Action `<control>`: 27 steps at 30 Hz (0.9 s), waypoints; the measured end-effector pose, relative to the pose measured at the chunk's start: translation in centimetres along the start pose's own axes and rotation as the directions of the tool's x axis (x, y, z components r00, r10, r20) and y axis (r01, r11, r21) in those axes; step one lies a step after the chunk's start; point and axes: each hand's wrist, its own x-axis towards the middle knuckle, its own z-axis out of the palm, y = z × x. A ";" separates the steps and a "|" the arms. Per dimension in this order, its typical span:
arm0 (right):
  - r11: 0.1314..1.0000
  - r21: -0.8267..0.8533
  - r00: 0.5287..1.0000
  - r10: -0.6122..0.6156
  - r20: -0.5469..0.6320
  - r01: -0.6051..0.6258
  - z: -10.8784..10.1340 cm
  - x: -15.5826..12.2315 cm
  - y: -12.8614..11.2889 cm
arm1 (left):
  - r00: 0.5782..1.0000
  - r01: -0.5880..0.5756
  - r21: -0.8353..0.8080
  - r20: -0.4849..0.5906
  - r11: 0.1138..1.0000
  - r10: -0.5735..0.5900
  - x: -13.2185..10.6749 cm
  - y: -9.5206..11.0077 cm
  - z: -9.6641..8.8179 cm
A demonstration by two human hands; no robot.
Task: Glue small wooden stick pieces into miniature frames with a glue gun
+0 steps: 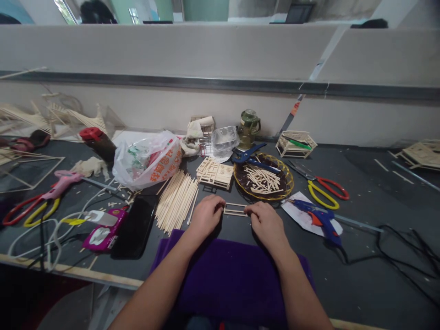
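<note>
A small rectangular frame of thin wooden sticks (235,213) lies flat between my hands, just beyond a purple cloth (230,275). My left hand (208,214) pinches its left end with curled fingers. At the opposite end, my right hand (266,221) grips it the same way. Long wooden sticks (177,199) are spread left of my left hand. Behind the frame sits a small stick-built model (213,173). A yellow-rimmed basket (290,183) beyond my right hand holds short stick pieces (263,178) and a blue-handled cutting tool (252,156).
To the right, a blue glue gun (318,217) rests on white paper, with scissors (323,188) behind. A phone (134,229), pink power strip (103,231), pink glue gun (67,183) and plastic bag (147,160) occupy the left. A green jug (249,128) stands against the wall.
</note>
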 end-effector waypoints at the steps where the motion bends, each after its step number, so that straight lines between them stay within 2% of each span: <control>1: 1.000 0.001 1.000 -0.005 -0.012 0.005 0.0 0.0 0.0 | 1.000 0.002 -0.001 -0.002 1.000 -0.002 0.0 0.0 0.0; 6: 0.995 -0.017 0.994 -0.095 -0.062 0.094 0.6 0.4 -0.5 | 1.000 0.015 0.006 -0.007 1.000 -0.015 -0.1 0.1 0.1; 11: 0.977 -0.112 0.983 -0.184 -0.006 0.182 1.4 1.0 -1.7 | 1.000 0.009 0.030 -0.005 1.000 -0.008 -0.1 0.1 0.3; 18: 0.956 -0.229 0.983 -0.183 0.018 0.183 1.5 1.1 -2.2 | 1.000 0.011 0.061 0.011 0.998 -0.012 -0.1 0.0 0.4; 27: 0.953 -0.246 0.985 -0.174 0.020 0.174 1.7 1.1 -2.4 | 1.000 0.018 0.069 0.019 0.997 -0.020 -0.1 0.2 0.4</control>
